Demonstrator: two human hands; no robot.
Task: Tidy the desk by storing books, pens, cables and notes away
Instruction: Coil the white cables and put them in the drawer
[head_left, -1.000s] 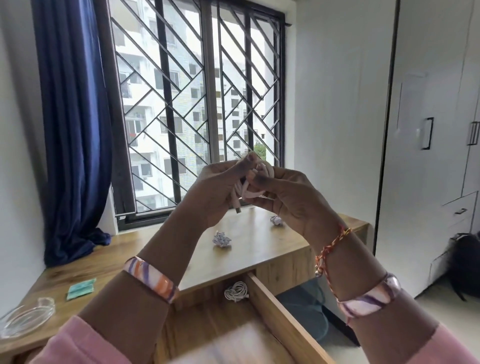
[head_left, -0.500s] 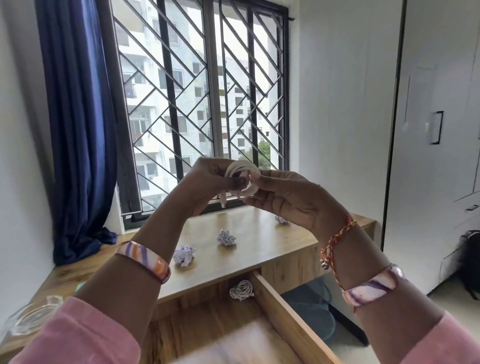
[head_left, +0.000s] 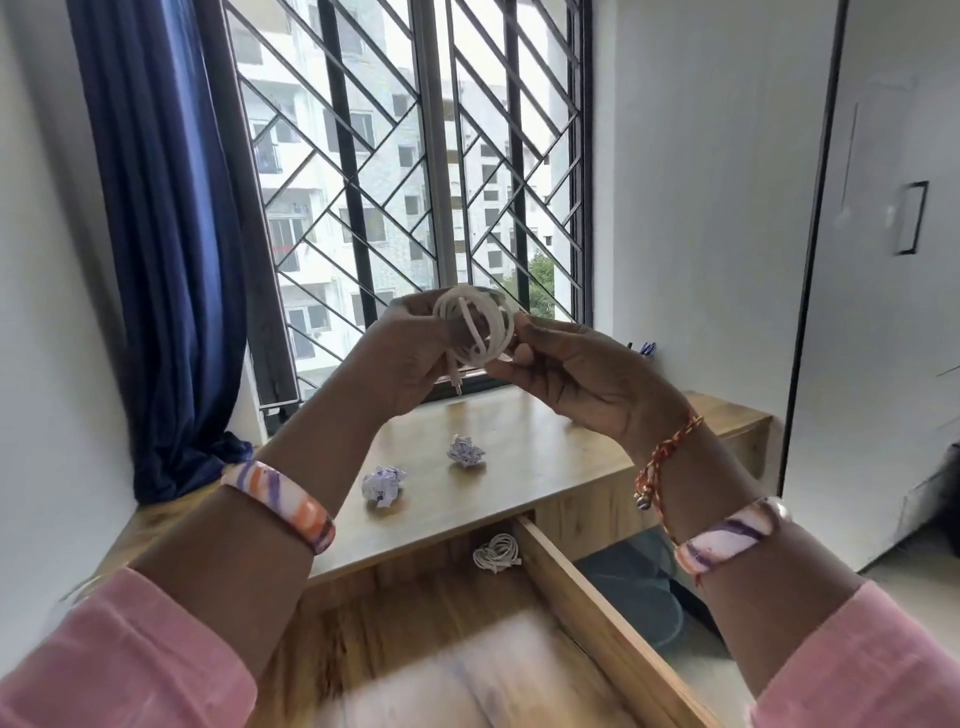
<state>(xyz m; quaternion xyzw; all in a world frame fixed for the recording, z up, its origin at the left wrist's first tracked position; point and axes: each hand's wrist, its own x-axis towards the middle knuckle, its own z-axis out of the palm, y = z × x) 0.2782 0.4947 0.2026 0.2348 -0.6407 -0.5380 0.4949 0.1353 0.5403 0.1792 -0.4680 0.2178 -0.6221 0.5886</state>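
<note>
Two hands on one item. White cable (head_left: 475, 330), wound into a small coil, held up at chest height in front of the window grille (head_left: 415, 171), well above the desk (head_left: 545, 467). Left hand (head_left: 402, 358): fingers curled round the left side of the coil, thumb over the top, plug end hanging free below the loops. Right hand (head_left: 566, 371): thumb and fingertips pinching the right side of the coil, palm turned inward. Grip from both sides judged to keep the loops from springing open while the loose end is tucked or the last turn finished; coiling apparently near done, not yet stored.

Below, open drawer (head_left: 587, 582), pulled out toward the body, placed directly under the hands, so a short drop would land the coil inside. Contents: second coiled cable (head_left: 497, 553), white, lying in the far right corner against the drawer side; pale blurred patch nearer the camera, cannot tell what.

On desk top, beyond the drawer: two crumpled paper balls (head_left: 383, 484), (head_left: 466, 451), apart from each other, not yet cleared. Pens (head_left: 645, 348), only tips visible at the wall behind the right hand.

Surroundings: blue curtain (head_left: 171, 234) at left, bunched onto the desk end; white wardrobe (head_left: 893, 260) at right.
</note>
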